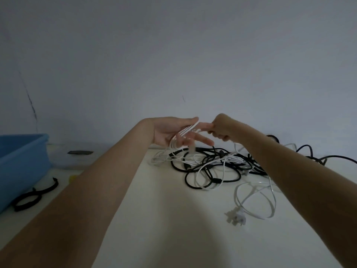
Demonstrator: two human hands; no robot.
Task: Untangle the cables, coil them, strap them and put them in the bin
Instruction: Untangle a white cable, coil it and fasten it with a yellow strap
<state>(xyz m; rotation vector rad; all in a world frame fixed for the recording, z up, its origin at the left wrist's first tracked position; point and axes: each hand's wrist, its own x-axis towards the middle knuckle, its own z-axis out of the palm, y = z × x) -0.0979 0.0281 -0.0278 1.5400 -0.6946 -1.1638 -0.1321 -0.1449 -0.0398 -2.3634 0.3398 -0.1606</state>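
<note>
White cable point(186, 130) strands lie across the left hand's point(170, 132) spread, flat fingers point(201, 139); the right hand point(222, 128), clenched, pinches them just beside, above the worktop point(164, 209) tangle point(212, 167).

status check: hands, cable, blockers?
Left hand open, white cable looped across its fingers. Right hand pinching same cable. Rest still tangled with black cables on table. Blue bin far left.

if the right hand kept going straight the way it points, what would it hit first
Most likely the left hand: the right hand points left at its fingers, pinching the white cable wound over them. Depth is unclear.
</note>
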